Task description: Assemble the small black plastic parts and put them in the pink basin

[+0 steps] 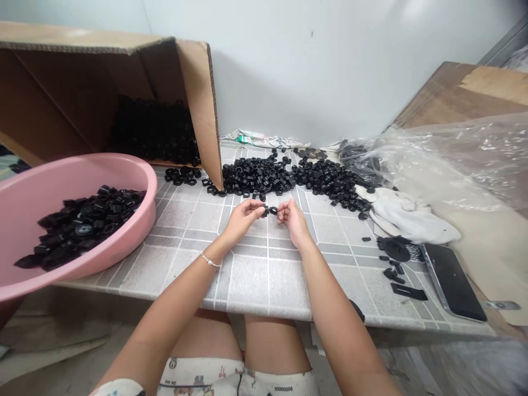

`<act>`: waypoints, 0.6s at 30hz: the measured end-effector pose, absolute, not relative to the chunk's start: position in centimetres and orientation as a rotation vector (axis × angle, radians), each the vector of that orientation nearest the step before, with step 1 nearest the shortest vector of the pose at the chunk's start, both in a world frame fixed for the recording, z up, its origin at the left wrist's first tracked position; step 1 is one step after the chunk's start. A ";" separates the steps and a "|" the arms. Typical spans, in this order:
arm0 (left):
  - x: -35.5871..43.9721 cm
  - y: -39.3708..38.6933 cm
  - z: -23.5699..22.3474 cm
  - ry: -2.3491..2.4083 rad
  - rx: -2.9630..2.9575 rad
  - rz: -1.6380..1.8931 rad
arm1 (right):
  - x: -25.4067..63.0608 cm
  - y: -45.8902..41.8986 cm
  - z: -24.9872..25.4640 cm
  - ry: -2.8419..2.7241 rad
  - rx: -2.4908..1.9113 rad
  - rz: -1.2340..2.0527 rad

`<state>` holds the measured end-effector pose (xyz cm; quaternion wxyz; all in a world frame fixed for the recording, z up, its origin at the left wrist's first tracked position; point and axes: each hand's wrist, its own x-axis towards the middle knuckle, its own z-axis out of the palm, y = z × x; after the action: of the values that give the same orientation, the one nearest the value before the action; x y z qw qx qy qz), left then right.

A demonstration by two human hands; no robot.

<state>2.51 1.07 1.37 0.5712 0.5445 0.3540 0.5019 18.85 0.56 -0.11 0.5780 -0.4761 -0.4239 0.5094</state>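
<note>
Above the middle of the table, my left hand (243, 221) pinches a small black part (264, 211) between thumb and fingers. Close beside it, my right hand (293, 223) has its fingertips closed on a small black ring (273, 210). The two parts are almost touching; whether they meet I cannot tell. Just beyond my hands lies a heap of black ring-shaped parts (258, 176), and a second heap (330, 181) spreads to its right. Many similar parts (99, 214) fill the bottom of a pink basin (150, 190) at the left.
A cardboard box (202, 104) on its side holds more black parts (152, 132). White gloves (408, 214), a black disc (395, 248), black scraps (408, 291) and a phone (456, 283) lie at the right, below clear plastic sheeting (454, 154). The checked tabletop (247, 275) ends before my lap.
</note>
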 end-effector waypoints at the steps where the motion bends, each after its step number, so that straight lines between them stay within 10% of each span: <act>1: 2.3 1.1 1.7 0.805 1.213 1.180 | 19.0 0.6 -0.1 -0.974 -1.119 1.195; 18: -10.0 2.0 8.5 0.570 0.876 1.998 | 18.6 0.4 -0.3 -1.112 -1.133 1.355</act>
<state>-10.03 1.97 8.49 0.4291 0.3508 0.2282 0.8004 18.60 0.43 -0.30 0.5030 -0.4691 -0.4604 0.5612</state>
